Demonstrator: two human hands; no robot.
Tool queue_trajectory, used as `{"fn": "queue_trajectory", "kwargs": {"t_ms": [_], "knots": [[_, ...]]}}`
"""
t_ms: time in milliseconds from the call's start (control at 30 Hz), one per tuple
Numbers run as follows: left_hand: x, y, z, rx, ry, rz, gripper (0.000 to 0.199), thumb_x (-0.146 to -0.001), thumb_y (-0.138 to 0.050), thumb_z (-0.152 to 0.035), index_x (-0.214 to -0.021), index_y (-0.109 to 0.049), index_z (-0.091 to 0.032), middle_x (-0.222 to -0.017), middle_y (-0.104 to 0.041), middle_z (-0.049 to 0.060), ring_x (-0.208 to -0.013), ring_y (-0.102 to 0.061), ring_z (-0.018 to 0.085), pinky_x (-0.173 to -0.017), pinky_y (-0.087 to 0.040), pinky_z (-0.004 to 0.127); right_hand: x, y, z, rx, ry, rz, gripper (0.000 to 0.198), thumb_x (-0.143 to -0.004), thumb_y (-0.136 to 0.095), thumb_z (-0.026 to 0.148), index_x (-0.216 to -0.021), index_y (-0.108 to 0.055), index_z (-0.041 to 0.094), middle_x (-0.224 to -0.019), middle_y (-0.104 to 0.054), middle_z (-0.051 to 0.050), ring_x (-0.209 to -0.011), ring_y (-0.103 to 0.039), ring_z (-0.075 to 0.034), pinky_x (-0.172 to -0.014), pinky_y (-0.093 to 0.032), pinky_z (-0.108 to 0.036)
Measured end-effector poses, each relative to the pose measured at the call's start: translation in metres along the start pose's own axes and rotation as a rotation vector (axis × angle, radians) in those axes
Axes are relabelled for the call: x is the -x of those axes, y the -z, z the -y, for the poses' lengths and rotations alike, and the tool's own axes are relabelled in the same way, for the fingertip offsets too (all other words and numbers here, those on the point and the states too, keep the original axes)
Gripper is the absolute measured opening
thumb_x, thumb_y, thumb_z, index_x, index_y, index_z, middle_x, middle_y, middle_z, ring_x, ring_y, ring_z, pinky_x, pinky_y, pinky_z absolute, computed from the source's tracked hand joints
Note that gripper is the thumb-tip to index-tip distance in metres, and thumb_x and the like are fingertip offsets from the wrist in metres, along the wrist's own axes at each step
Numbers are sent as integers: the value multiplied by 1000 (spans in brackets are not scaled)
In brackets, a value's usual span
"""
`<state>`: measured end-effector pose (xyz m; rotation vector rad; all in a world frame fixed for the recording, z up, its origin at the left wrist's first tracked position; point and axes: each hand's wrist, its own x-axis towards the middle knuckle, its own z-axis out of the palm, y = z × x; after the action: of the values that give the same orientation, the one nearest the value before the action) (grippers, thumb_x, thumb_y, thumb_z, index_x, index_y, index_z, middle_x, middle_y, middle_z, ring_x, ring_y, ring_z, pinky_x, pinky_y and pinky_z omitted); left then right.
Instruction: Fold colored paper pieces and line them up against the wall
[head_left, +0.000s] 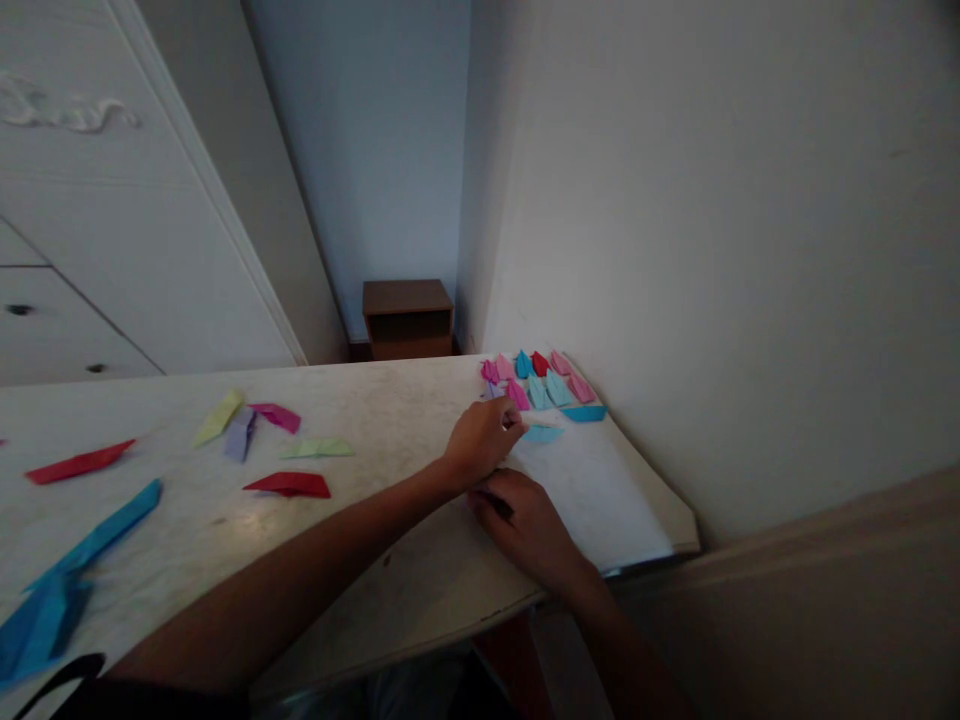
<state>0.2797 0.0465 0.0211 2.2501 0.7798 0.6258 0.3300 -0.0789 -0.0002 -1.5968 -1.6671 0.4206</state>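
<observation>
My left hand [482, 437] is closed, thumb and fingertips pinched together over the white sheet [600, 490] at the table's right end. Whatever it may hold is too small to tell. Just right of its fingertips lies a light blue folded paper piece [543, 434]. Below and close to the left wrist, my right hand [529, 520] rests with curled fingers, and their contents are hidden. Beyond the hands, several small folded paper shapes stand in rows, among them a red one [540, 363], a pale blue one [557, 388] and a pink one [580, 388]. A blue folded strip [584, 413] lies in front of them.
Loose folded papers lie to the left: red [289, 485], pale green [318, 448], magenta [277, 416], lilac [241, 436] and yellow [219, 418]. Larger blue paper [45, 620] sits at the near left. A wall [712, 250] borders the table's right side; a white cabinet [150, 230] stands behind.
</observation>
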Motion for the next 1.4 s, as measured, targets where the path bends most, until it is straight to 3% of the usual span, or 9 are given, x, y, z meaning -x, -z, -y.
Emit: {"fn": "queue_trajectory", "kwargs": {"t_ms": [100, 233, 333, 433, 533, 733, 1033, 1267, 1400], "knots": [[-5, -1, -2, -295, -64, 21, 15, -87, -61, -31, -89, -67, -18, -84, -73, 7, -79, -68, 23, -69, -51, 31, 0, 0, 0, 5, 16, 1, 13, -88, -57, 13, -83, -68, 17, -82, -68, -5, -79, -61, -19, -75, -45, -31], [-8, -1, -2, -474, -102, 92, 29, -89, -58, -41, -104, -67, -18, -86, -73, 9, -80, -68, 25, -69, -51, 34, 1, 0, 0, 18, 36, -7, 13, -88, -57, 12, -83, -67, 17, -83, -68, -5, -80, -61, -18, -77, -45, -30], [-11, -1, -1, -600, -301, 122, 28, -92, -55, -36, -109, -66, -18, -99, -71, 10, -85, -68, 25, -70, -50, 34, 1, -1, -1, 31, 47, 3, 12, -89, -57, 13, -83, -67, 19, -84, -69, -4, -82, -61, -18, -78, -45, -31], [-17, -4, 1, -653, -564, 169, 23, -94, -53, -30, -108, -67, -18, -115, -67, 11, -101, -64, 26, -80, -49, 35, 2, -2, -1, 26, 65, 3, 12, -89, -57, 14, -86, -67, 19, -87, -70, -4, -84, -61, -18, -81, -45, -31], [-24, -12, 6, -643, -682, 205, 25, -95, -51, -28, -111, -67, -17, -126, -64, 11, -113, -59, 26, -93, -45, 38, 2, -1, -1, 32, 63, -1, 13, -89, -56, 14, -85, -67, 19, -86, -70, -4, -82, -61, -18, -80, -45, -31], [-30, -27, 12, -647, -704, 271, 28, -92, -49, -17, -113, -68, -14, -123, -66, 13, -110, -61, 25, -92, -46, 38, 2, 1, 1, 30, 73, 3, 13, -89, -56, 13, -83, -66, 19, -85, -69, -4, -82, -61, -18, -79, -44, -30], [-29, -23, 6, -633, -658, 267, 30, -92, -47, -17, -114, -66, -12, -121, -66, 13, -111, -59, 25, -96, -44, 38, 2, 1, 1, 41, 69, 13, 13, -91, -55, 16, -87, -67, 19, -88, -69, -4, -85, -61, -18, -80, -44, -30], [-30, -23, 4, -622, -676, 199, 32, -93, -46, -21, -119, -63, -12, -130, -61, 14, -119, -54, 27, -97, -43, 42, 2, 1, 1, 37, 82, 7, 13, -91, -55, 15, -84, -66, 19, -87, -69, -4, -83, -61, -18, -79, -44, -30], [-37, -26, -3, -627, -699, 209, 40, -95, -47, -27, -131, -54, -11, -143, -51, 15, -134, -43, 27, -108, -35, 41, 3, -1, -1, 42, 91, 10, 11, -89, -57, 14, -86, -67, 19, -85, -70, -4, -83, -61, -19, -79, -44, -31]]}}
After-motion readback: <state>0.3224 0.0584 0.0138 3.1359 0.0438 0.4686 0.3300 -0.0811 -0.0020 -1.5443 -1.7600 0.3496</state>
